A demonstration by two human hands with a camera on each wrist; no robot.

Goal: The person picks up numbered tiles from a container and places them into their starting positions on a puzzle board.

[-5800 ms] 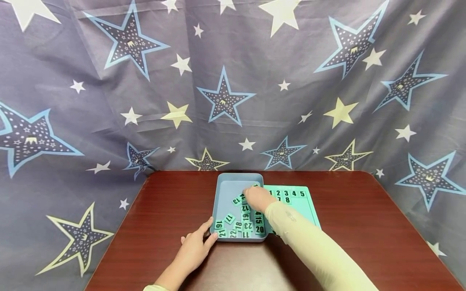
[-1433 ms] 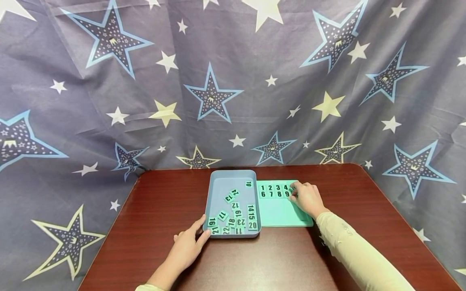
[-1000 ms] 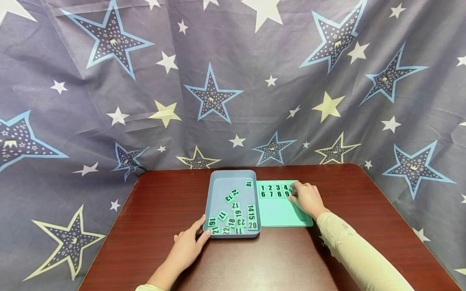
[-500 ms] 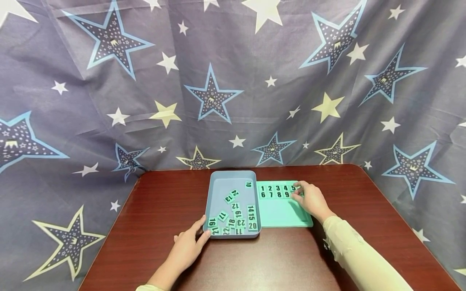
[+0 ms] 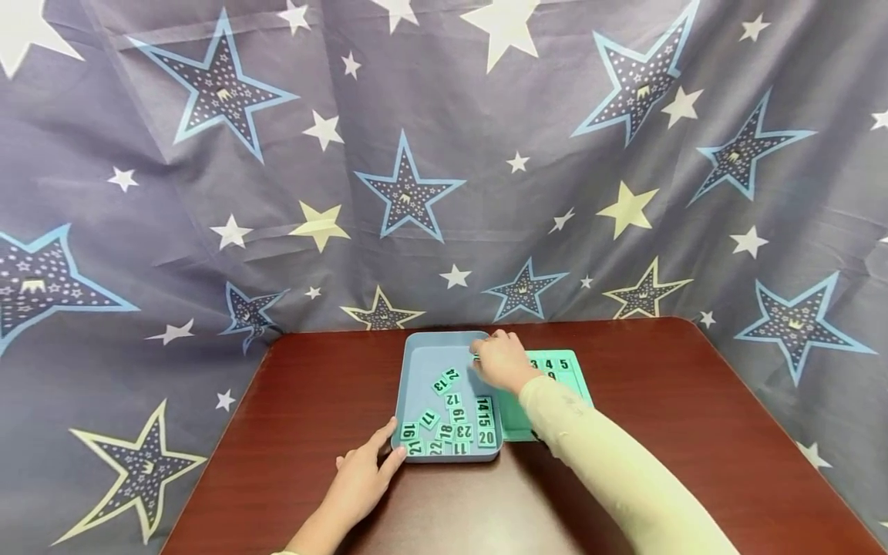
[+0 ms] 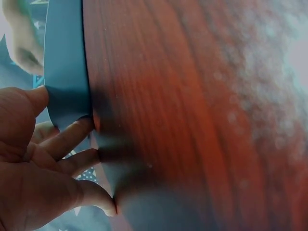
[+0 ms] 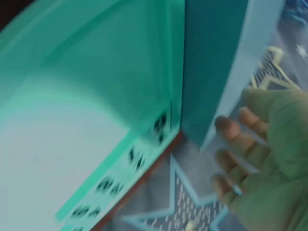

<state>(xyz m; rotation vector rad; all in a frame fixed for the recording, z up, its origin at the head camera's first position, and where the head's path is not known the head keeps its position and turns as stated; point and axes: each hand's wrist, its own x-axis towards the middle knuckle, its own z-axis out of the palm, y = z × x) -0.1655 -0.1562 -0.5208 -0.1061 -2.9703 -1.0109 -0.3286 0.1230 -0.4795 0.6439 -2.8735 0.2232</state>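
Note:
My left hand rests at the near left corner of a blue-grey tray, thumb and index finger spread against its walls; in the left wrist view the fingers are fairly straight. My right hand reaches over the tray's far right corner, fingertips down at the number 10 tile, which they mostly cover. Blurred in the right wrist view, its fingers are loosely bent over the tray wall. Several green number tiles lie loose in the tray, among them 14 and 20.
A green board lies right of the tray, against its wall. Tiles 3, 4, 5 and 9 show on it; my right hand and sleeve hide the others. The reddish-brown table meets a star-patterned curtain behind.
My right hand set tile 9 beside 8 on the board, let go of the tiles there and swung left to the tray's far right corner. My left hand stays at the tray.

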